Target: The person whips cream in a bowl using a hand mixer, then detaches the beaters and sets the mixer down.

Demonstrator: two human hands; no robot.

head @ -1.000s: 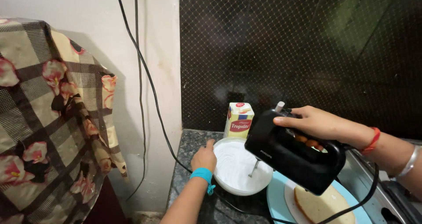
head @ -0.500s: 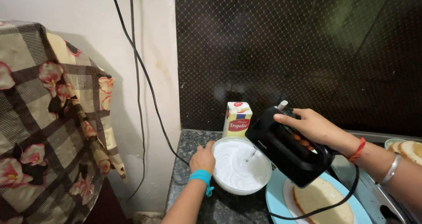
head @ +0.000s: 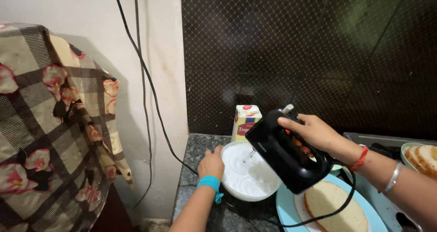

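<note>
Right hand (head: 314, 132) closed around the black hand mixer (head: 287, 152), tilted so its beaters dip into the white bowl (head: 249, 173) of whipped cream on the dark counter (head: 200, 150). I note the left hand (head: 211, 162) curled on the bowl's near rim, apparently steadying it; a cake layer (head: 334, 205) waits just beside on the blue plate (head: 286, 209).
</note>
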